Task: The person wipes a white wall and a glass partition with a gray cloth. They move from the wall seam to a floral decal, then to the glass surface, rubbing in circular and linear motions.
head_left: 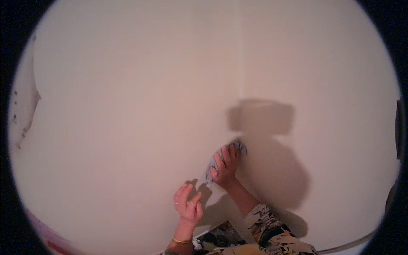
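My right hand [226, 167] presses a crumpled grey-blue cloth [215, 165] with dark markings against a pale wall [127, 106], close to the corner where two wall faces meet. Its fingers are spread over the cloth, which shows past the fingertips and below the thumb. Lower and to the left, my left hand [188, 204] is raised before the wall with its fingers loosely bent and apart, holding nothing. A ring is on one of its fingers and a gold-coloured bangle circles the wrist.
A light sheet [25, 102] with dark marks hangs at the far left. A dark object [398, 129] stands at the right rim. Pink and red items [53, 236] show at the lower left. Shadows of my head and arms fall on the right wall face.
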`<state>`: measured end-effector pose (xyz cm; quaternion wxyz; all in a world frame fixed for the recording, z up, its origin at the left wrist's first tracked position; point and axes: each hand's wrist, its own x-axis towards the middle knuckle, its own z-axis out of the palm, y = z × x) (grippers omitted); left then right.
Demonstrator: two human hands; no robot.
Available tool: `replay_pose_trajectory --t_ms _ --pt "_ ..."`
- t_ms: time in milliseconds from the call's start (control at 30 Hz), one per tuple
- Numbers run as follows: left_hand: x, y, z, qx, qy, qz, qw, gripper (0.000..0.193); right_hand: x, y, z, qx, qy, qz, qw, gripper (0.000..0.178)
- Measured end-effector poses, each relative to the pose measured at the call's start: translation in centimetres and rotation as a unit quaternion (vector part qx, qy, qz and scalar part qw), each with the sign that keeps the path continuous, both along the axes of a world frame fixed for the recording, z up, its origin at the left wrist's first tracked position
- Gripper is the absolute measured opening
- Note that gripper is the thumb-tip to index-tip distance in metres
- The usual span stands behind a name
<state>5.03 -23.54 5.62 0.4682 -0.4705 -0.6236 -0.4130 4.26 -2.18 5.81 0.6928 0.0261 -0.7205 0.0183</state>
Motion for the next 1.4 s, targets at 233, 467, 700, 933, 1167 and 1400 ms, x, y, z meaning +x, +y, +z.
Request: replay_pose_trajectory --t_ms 233,467,700,933,1167,1400 --pt "-0.7 -4.6 6.5 -0.034 0.021 0.214 0.976 0.027 0.2 -0.7 -2.9 -0.045 -0.079 0.017 0.996 0.044" --pt "-2.0 -7.8 13.0 -0.068 0.133 0.257 0.955 0.034 1.1 -3.5 18.6 0.005 -0.016 -0.001 1.000 0.054" --pt "-4.0 -8.2 10.7 -0.101 0.139 0.341 0.924 0.047 -0.9 -3.9 17.6 0.018 0.039 -0.056 0.998 0.050" --pt "-5.1 -8.2 16.0 -0.118 0.176 0.420 0.882 0.043 -2.4 -3.7 8.7 -0.024 -0.002 -0.011 1.000 0.049" --pt "-5.2 -8.3 19.4 -0.122 0.184 0.423 0.879 0.041 -2.5 -3.8 -0.9 -0.047 -0.046 -0.001 0.998 0.046" --pt "-4.5 -7.4 19.0 -0.116 0.200 0.433 0.871 0.042 -0.4 -3.2 -12.4 -0.085 -0.140 -0.001 0.986 0.043"
